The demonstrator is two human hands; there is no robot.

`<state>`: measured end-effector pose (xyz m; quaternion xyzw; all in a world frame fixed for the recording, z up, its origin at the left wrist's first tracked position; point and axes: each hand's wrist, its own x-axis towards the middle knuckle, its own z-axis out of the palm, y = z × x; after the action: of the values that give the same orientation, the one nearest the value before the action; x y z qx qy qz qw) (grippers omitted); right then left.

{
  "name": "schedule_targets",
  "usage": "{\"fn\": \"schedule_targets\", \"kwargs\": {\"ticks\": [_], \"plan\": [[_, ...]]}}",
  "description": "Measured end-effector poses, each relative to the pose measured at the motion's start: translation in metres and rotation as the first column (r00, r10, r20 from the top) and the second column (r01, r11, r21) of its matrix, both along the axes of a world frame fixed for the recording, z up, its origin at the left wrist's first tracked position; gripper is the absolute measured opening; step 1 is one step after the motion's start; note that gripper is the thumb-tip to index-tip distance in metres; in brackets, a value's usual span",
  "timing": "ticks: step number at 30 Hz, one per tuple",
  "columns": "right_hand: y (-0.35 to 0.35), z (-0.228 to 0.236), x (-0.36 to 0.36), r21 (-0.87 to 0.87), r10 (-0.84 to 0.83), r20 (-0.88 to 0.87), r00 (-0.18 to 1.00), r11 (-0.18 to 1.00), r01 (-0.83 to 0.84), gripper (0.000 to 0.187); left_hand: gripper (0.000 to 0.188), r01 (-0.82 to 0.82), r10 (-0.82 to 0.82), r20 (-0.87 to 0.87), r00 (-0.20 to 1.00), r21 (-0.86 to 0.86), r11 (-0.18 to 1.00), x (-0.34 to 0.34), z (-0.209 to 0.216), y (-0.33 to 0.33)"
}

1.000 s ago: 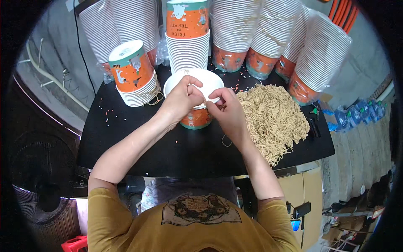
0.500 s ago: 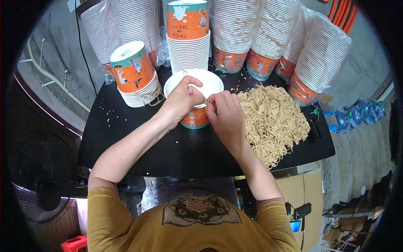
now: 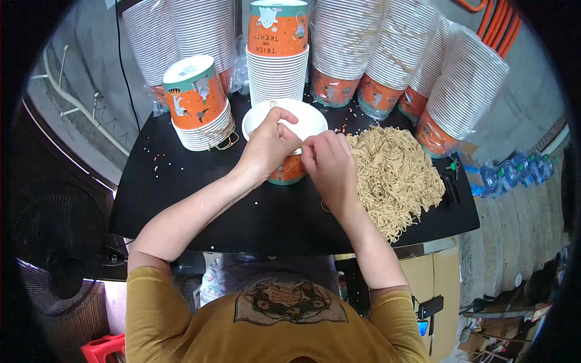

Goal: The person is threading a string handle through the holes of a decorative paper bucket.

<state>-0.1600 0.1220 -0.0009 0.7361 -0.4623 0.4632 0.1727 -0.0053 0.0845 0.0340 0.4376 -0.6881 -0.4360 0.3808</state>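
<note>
So the thing that's changed over the last second is mostly the right hand: its thumb and forefinger were spread apart over the rim, and now the fingers are curled in tight, tips right up against the left hand's. The left hand has barely shifted; it's narrow too, thumb bent and fingers curled at the near rim of the round orange paper bucket with a white inside. That bucket stands mouth-up on the black tabletop, pretty much between the two hands, and it hasn't really moved apart from the whole view drifting a little. I'd guess they're pinching a bit of cord there, but the fingers cover it — can't tell for sure what either one holds. A bit of tan cord shows at the far rim, and a thin tan loop peeks out by the right wrist. To me that means both hands are now on one tiny spot, so it's fine fingertip work — and I can't see that it's finished. The big tangled heap of tan cord sits just beside the right hand, neither hand in it.
</note>
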Motion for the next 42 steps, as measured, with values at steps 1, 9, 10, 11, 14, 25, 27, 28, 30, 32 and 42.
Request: {"fn": "schedule_targets", "kwargs": {"ticks": [1, 9, 10, 11, 14, 25, 27, 28, 30, 32, 42], "plan": [[0.001, 0.001, 0.001, 0.007, -0.022, -0.035, 0.999, 1.000, 0.022, 0.013, 0.033, -0.012, 0.012, -0.030, 0.999, 0.012, 1.000, -0.001, 0.000, 0.001], [-0.006, 0.008, 0.000, 0.053, -0.001, -0.059, 0.998, 0.999, 0.005, 0.013, 0.031, 0.047, -0.048, -0.023, 0.999, -0.066, 0.997, 0.006, -0.011, 0.000], [-0.008, 0.009, -0.002, 0.073, 0.015, -0.042, 0.999, 0.997, -0.011, 0.013, 0.032, 0.048, -0.049, -0.040, 0.998, -0.034, 0.998, 0.004, -0.010, 0.002], [-0.009, 0.010, -0.004, 0.092, 0.030, -0.024, 0.999, 0.995, -0.028, 0.013, 0.032, 0.050, -0.050, -0.058, 0.997, -0.002, 0.999, 0.003, -0.009, 0.004], [-0.009, 0.011, -0.005, 0.105, 0.100, 0.005, 0.995, 0.989, -0.100, 0.014, 0.034, 0.007, -0.012, -0.030, 0.999, -0.141, 0.990, 0.005, -0.018, 0.002], [-0.004, 0.005, -0.002, 0.120, 0.142, 0.101, 0.985, 0.981, -0.153, 0.016, 0.032, -0.041, 0.022, -0.084, 0.996, -0.229, 0.973, 0.006, -0.026, -0.001], [-0.005, 0.004, -0.003, 0.125, 0.134, 0.095, 0.986, 0.981, -0.146, 0.016, 0.031, -0.043, 0.019, -0.099, 0.995, -0.237, 0.971, 0.006, -0.027, -0.001], [-0.004, 0.005, -0.002, 0.122, 0.127, 0.085, 0.988, 0.983, -0.137, 0.016, 0.031, -0.045, 0.019, -0.108, 0.994, -0.240, 0.970, 0.006, -0.028, -0.001], [-0.003, 0.009, 0.000, 0.115, 0.113, 0.068, 0.991, 0.986, -0.120, 0.017, 0.031, -0.033, 0.011, -0.108, 0.994, -0.205, 0.978, 0.006, -0.024, 0.001], [-0.002, 0.010, 0.001, 0.109, 0.105, 0.061, 0.993, 0.988, -0.111, 0.017, 0.034, -0.007, -0.005, -0.089, 0.996, -0.130, 0.991, 0.007, -0.013, 0.006], [-0.002, 0.004, 0.002, 0.319, 0.146, 0.341, 0.929, 0.911, -0.261, 0.014, 0.030, -0.072, 0.069, -0.108, 0.992, -0.024, 0.997, 0.011, -0.015, -0.010]]}}
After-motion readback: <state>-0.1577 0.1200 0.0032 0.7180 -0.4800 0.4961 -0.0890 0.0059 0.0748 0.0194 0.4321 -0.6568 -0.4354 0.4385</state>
